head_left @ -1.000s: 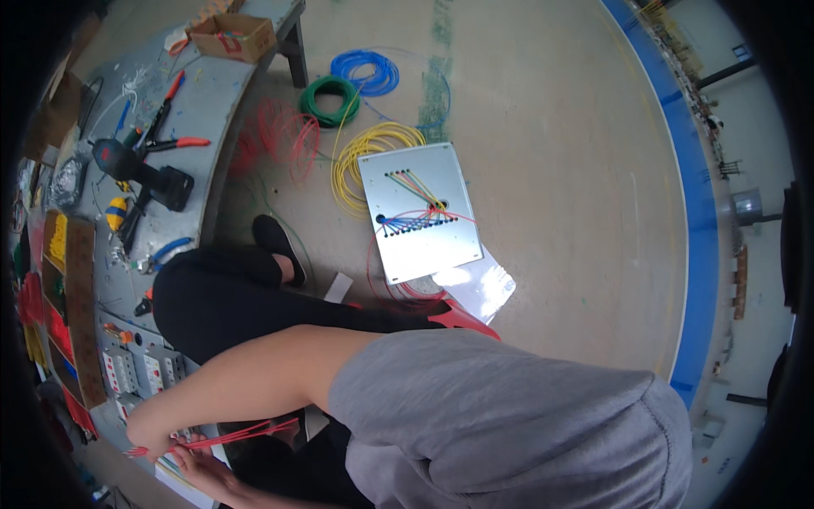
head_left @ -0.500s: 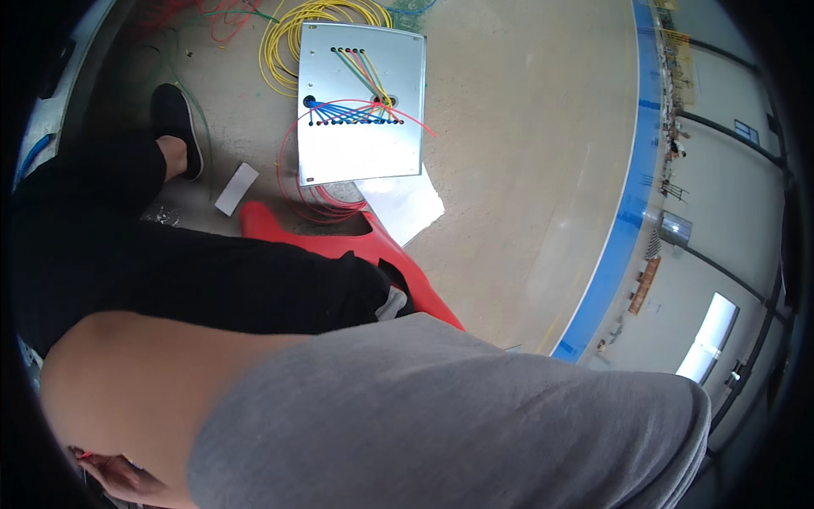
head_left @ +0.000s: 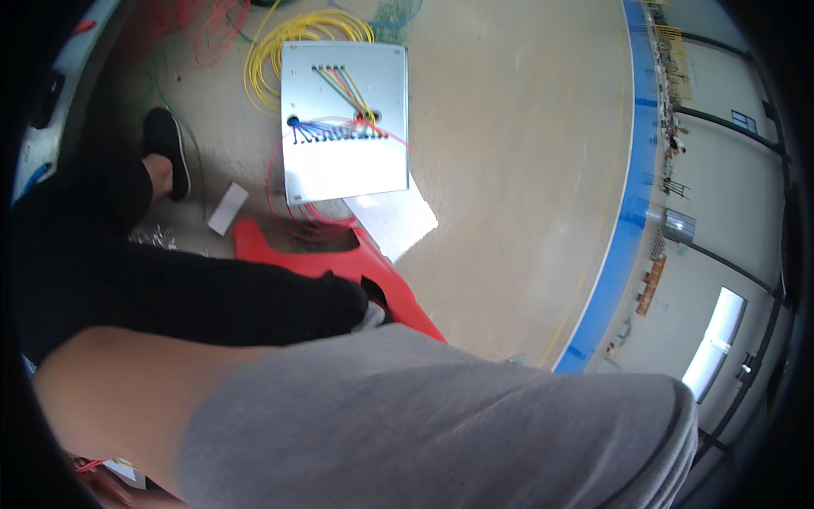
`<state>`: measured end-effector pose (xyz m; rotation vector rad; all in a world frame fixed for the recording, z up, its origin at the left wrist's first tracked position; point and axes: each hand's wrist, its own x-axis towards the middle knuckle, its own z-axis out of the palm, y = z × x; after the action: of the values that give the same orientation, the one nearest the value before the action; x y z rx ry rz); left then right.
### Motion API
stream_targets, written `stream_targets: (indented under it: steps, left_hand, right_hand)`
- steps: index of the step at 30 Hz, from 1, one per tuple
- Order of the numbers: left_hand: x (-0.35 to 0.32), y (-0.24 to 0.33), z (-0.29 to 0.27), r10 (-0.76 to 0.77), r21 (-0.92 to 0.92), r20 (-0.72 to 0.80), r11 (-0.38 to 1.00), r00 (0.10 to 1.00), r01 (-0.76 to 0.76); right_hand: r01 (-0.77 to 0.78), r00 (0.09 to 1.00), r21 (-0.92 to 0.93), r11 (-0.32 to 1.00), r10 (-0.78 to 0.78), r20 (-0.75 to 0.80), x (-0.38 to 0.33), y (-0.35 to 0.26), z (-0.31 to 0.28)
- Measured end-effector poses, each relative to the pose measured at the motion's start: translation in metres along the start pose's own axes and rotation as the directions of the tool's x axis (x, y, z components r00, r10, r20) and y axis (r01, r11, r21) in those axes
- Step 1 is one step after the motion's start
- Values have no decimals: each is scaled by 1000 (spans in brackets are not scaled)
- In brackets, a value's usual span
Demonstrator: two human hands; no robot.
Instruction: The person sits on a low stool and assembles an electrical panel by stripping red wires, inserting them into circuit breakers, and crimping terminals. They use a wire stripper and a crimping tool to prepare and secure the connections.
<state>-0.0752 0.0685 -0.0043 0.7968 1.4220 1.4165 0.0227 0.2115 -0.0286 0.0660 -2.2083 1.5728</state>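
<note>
- Most of the view is the person's own arm point(head_left: 127, 399) in a grey sleeve point(head_left: 441, 424), reaching down and to the left, so it blocks nearly everything below it.
- Neither hand shows here — the arm runs out of view at the lower left edge, so I can't tell whether either grip is clenched or released.
- A bit of red wire point(head_left: 89, 465) pokes out at that lower left corner, right where the arm disappears; my guess is that's what's being worked on, but the contact itself is hidden.
- On the floor point(head_left: 509, 170) lies a white panel point(head_left: 346, 161), flat, with coloured wires fanned across its face from two holes — lying flat probably keeps the wiring spread out and readable.
- Yellow cable coil point(head_left: 292, 42) sits just beyond the panel's far edge, loose red wire point(head_left: 212, 30) to its left.
- A white sheet point(head_left: 394, 222) is tucked partly under the panel's near corner.
- The person sits on a red stool point(head_left: 339, 263) — black trousers point(head_left: 195, 297), black shoe point(head_left: 165, 148) planted on the floor by a small white block point(head_left: 227, 209).
</note>
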Motion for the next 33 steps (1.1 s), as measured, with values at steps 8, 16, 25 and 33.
stream_targets:
  steps: [8,16,25,33]
  left_hand:
    - [6,1,29,33,33,3,999,999,-33]
    - [-4,8,28,24,129,-48,992,999,-17]
    - [1,13,18,29,116,-67,993,997,-21]
    - [-4,-2,7,20,117,30,993,999,-24]
  right_hand:
    - [-10,999,-30,1000,11,36,0,-9,-12]
    - [-43,997,-94,995,48,55,5,-27,-32]
    - [-144,982,-199,969,166,96,13,-34,-57]
    - [-204,976,-245,948,216,23,12,-47,-53]
